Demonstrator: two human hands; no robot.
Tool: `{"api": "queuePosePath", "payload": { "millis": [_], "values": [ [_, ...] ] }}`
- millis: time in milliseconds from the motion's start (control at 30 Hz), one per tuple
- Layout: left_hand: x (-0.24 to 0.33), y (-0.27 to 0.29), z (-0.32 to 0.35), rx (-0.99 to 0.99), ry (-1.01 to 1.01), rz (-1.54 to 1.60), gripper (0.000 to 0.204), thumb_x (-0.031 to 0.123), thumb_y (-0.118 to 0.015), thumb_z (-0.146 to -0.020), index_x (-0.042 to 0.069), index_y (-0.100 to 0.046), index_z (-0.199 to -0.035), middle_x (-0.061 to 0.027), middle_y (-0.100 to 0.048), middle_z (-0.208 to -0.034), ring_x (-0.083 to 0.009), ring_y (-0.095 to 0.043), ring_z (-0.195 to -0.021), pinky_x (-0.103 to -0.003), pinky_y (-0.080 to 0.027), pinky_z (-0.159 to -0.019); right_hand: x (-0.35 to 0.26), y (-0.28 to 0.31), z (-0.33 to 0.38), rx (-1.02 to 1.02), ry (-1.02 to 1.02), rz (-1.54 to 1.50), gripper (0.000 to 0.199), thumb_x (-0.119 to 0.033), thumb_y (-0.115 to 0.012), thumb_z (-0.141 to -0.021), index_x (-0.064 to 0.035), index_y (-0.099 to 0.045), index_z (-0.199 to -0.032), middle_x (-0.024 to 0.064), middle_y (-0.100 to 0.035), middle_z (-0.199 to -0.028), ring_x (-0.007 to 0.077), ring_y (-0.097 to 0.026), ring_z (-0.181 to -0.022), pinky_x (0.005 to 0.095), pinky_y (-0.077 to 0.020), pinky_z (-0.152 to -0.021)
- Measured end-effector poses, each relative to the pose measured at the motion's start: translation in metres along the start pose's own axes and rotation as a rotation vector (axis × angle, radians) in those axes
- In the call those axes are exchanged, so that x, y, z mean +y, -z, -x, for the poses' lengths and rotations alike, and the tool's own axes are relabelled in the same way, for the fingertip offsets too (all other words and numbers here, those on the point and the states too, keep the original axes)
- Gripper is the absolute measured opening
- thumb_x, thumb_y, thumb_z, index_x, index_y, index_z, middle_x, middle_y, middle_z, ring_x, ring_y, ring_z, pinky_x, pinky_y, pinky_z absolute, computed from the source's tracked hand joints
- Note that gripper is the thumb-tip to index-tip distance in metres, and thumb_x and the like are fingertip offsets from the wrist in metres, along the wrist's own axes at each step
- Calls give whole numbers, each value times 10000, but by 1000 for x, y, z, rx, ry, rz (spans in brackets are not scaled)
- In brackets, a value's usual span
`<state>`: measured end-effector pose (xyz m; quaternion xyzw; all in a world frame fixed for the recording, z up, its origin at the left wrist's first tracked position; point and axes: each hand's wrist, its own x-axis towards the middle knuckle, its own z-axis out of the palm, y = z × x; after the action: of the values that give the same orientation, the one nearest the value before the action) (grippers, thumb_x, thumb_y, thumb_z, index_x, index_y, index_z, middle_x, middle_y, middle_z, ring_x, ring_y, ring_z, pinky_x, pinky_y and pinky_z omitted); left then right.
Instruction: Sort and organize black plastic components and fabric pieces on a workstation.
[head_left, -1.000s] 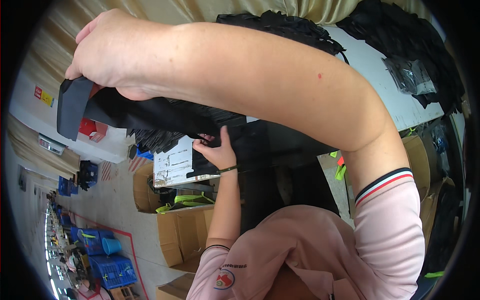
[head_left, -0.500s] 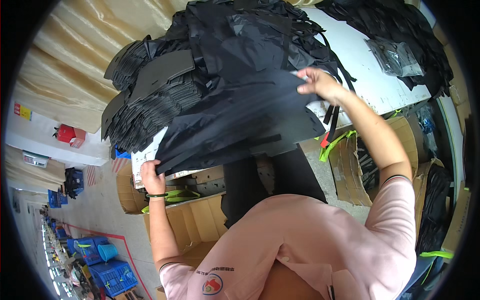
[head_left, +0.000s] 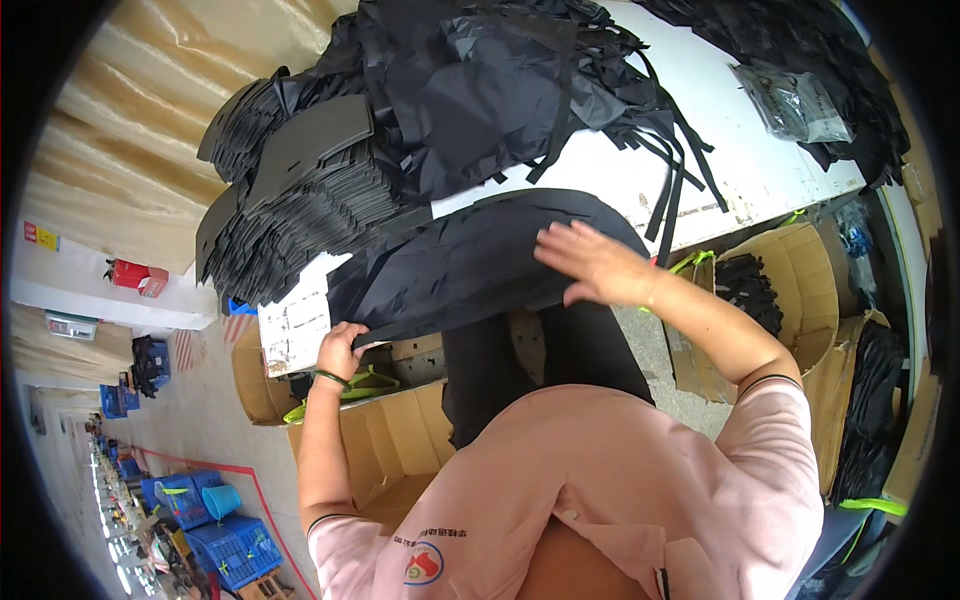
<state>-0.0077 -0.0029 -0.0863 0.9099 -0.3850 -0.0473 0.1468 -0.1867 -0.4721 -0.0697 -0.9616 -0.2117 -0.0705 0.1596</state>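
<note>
Below open right hand (head_left: 594, 264), long black fabric panel (head_left: 450, 272) is risking skewing: left hand (head_left: 341, 346) is pinching only one end.

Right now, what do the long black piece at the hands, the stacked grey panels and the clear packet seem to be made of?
Long black cloth piece: probably thin synthetic fabric, slightly shiny; soft creases show.
Stacked dark grey flat panels: matt, perhaps foam or board; edges look even.
Clear plastic packet: likely glossy film; bright reflections, dark contents visible through it.
</note>
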Motion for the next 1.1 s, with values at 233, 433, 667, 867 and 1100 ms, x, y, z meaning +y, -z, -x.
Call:
{"api": "queuePosePath", "payload": {
  "millis": [233, 433, 667, 867, 1100],
  "values": [
    [-59, 32, 7, 87, 135, 123, 181, 63, -681, -801, 55, -689, -982, -145, -656, -874, -318, -635, -799, -362, -509, -740, -6, -20, 7, -362, 37, 61, 885, -529, -614, -820, -135, -212, -1503, 91, -164, -1569, 264, -124, -1456, 468, -77, -1185],
    [33, 104, -27, 522, -89, -338, 209, -4, -622, -766, 69, -695, -947, -90, -643, -903, -307, -609, -844, -409, -473, -794, -10, 17, -39, -306, -13, -22, 702, -398, -667, -840, -95, -404, -1416, 155, -400, -1453, 315, -258, -1414, 461, -206, -1153],
    [158, 113, -105, 569, -644, -251, 320, 18, -635, -681, 90, -674, -990, -69, -621, -974, -255, -597, -974, -430, -429, -952, -88, 14, -175, 98, 128, -1595, 566, -42, -591, -906, -47, -352, -1418, 116, -610, -1104, 181, -595, -1001, 323, -474, -888],
    [44, 181, -169, 458, -7, -365, 719, 391, -768, -717, 101, -505, -1320, -186, -378, -1433, -410, -316, -1339, -576, -233, -1081, -92, 13, -167, 93, -120, -1520, 264, -79, -553, -934, 22, -550, -1179, 48, -630, -808, 93, -586, -696, 235, -477, -695],
    [20, 207, -196, -1, -9, 127, 508, 303, -747, -798, 19, -606, -1195, -113, -570, -1271, -258, -524, -1182, -358, -390, -1013, -84, 5, -158, 125, -172, -1484, 236, -147, -581, -934, 34, -571, -1086, 41, -622, -732, 80, -562, -586, 223, -453, -588]
  ]
}}
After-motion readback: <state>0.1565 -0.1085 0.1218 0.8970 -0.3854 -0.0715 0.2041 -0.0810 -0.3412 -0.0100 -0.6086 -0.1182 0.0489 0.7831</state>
